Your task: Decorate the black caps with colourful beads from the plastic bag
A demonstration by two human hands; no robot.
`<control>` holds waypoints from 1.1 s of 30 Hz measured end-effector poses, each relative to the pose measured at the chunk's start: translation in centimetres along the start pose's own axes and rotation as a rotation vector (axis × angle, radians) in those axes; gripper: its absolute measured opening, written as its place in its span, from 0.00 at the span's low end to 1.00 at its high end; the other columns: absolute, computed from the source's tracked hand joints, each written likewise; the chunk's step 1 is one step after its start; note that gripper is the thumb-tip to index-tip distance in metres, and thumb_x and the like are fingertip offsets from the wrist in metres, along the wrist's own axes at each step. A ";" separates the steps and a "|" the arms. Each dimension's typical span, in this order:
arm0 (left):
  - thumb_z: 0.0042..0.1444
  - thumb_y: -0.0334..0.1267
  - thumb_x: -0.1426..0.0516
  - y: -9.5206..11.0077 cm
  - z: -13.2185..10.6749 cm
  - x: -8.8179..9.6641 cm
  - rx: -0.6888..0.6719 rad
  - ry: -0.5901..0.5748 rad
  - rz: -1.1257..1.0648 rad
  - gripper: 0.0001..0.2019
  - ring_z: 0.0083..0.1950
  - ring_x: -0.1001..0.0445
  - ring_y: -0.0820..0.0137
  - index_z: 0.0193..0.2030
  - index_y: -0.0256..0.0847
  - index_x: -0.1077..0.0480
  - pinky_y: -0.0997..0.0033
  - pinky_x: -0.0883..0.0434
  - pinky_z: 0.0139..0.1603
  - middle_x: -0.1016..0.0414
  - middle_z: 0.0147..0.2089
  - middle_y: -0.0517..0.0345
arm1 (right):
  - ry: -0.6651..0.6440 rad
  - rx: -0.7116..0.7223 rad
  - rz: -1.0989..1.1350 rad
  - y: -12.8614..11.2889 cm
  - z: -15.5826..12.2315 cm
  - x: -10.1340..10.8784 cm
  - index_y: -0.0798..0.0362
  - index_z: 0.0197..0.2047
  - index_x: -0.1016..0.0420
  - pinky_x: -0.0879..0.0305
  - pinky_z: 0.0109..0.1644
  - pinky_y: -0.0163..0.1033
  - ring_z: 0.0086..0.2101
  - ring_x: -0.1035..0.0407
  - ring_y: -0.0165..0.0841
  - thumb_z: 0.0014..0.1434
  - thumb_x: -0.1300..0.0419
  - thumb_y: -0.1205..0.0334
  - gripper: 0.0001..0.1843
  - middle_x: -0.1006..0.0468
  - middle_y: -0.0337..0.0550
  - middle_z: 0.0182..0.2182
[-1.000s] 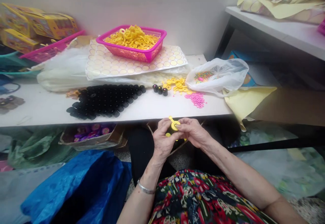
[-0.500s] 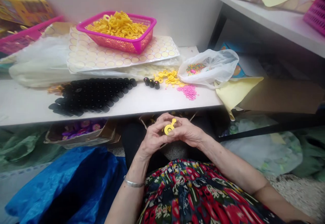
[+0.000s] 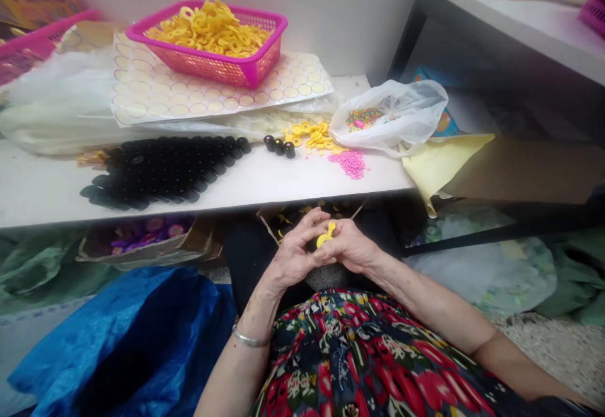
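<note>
My left hand (image 3: 293, 254) and my right hand (image 3: 350, 245) meet just below the front edge of the white table (image 3: 265, 184), above my lap. Both pinch one small yellow plastic piece (image 3: 326, 236) between their fingertips; part of it is hidden by my fingers. On the table lie a block of several black caps (image 3: 163, 170), three loose black caps (image 3: 278, 146), a small pile of yellow rings (image 3: 314, 137) and a scatter of pink beads (image 3: 350, 162).
A pink basket (image 3: 212, 42) full of yellow rings stands on a sheet of round stickers (image 3: 189, 99) at the back. A plastic bag (image 3: 392, 121) with coloured beads lies right. A cardboard box (image 3: 142, 240) sits under the table, a blue bag (image 3: 127, 335) at my left knee.
My hands stay together on the yellow piece and have turned it; its round face showed before, now only its edge. The view has tilted slightly down and right.
</note>
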State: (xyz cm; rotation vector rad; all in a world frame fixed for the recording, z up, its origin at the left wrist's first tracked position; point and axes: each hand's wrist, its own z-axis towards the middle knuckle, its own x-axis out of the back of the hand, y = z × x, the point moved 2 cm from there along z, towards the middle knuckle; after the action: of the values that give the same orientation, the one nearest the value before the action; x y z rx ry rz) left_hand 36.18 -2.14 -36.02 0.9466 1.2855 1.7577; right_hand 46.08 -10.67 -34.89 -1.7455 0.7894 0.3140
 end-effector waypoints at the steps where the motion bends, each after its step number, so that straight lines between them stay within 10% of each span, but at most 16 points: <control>1: 0.42 0.41 0.33 -0.2 0.0 -0.1 0.002 0.008 -0.005 0.25 0.64 0.40 0.56 0.50 0.45 0.27 0.50 0.43 0.64 0.34 0.58 0.47 | 0.032 0.037 0.007 0.2 0.0 0.0 0.58 0.24 0.27 0.40 0.24 0.30 0.23 0.38 0.26 0.29 0.28 0.69 0.15 0.31 0.35 0.21; 5: 0.44 0.41 0.34 -0.9 0.2 -0.1 0.064 0.017 -0.005 0.23 0.63 0.39 0.57 0.50 0.46 0.27 0.54 0.39 0.62 0.37 0.60 0.47 | 0.166 0.132 0.114 0.9 0.2 0.3 0.56 0.26 0.28 0.38 0.27 0.30 0.24 0.36 0.25 0.29 0.27 0.69 0.18 0.30 0.34 0.22; 12: 0.45 0.41 0.35 -0.3 0.4 0.1 0.069 -0.127 0.074 0.20 0.63 0.40 0.56 0.47 0.45 0.25 0.51 0.43 0.64 0.36 0.59 0.47 | 0.009 0.027 0.115 1.3 0.1 1.3 0.57 0.30 0.25 0.39 0.27 0.29 0.25 0.37 0.24 0.35 0.26 0.63 0.18 0.30 0.35 0.24; 18: 0.42 0.40 0.33 -0.4 -0.2 -1.7 0.015 0.250 0.133 0.20 0.57 0.34 0.59 0.45 0.43 0.25 0.55 0.35 0.59 0.32 0.54 0.47 | 0.075 0.048 0.246 1.9 0.1 2.3 0.54 0.34 0.22 0.36 0.30 0.30 0.25 0.37 0.24 0.37 0.28 0.64 0.17 0.28 0.34 0.24; 24: 0.42 0.31 0.36 0.8 0.0 -1.9 0.025 0.070 0.169 0.14 0.55 0.31 0.60 0.40 0.42 0.24 0.57 0.34 0.57 0.31 0.54 0.48 | -0.075 0.037 -0.003 0.5 -0.2 2.8 0.56 0.35 0.20 0.33 0.40 0.35 0.35 0.29 0.32 0.35 0.29 0.67 0.19 0.22 0.42 0.33; 29: 0.39 0.36 0.33 0.2 -0.3 -2.8 0.035 0.428 0.076 0.28 0.58 0.33 0.58 0.50 0.41 0.29 0.57 0.33 0.57 0.34 0.56 0.46 | -0.015 0.185 0.042 -0.1 -0.6 3.5 0.50 0.40 0.22 0.32 0.43 0.37 0.39 0.30 0.33 0.35 0.28 0.65 0.24 0.23 0.41 0.39; 33: 0.41 0.39 0.33 -0.1 -1.0 -3.8 0.093 0.484 0.061 0.27 0.58 0.33 0.58 0.51 0.42 0.28 0.55 0.35 0.60 0.32 0.56 0.47 | 0.016 0.244 0.051 0.3 -1.1 3.5 0.49 0.43 0.23 0.34 0.50 0.39 0.45 0.33 0.36 0.36 0.27 0.61 0.26 0.25 0.43 0.43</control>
State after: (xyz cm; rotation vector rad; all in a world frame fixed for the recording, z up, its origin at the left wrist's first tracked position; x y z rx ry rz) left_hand 37.02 -5.89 -36.79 0.6315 1.6631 2.0697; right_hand 48.27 -13.00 -36.76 -1.5028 0.8481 0.2279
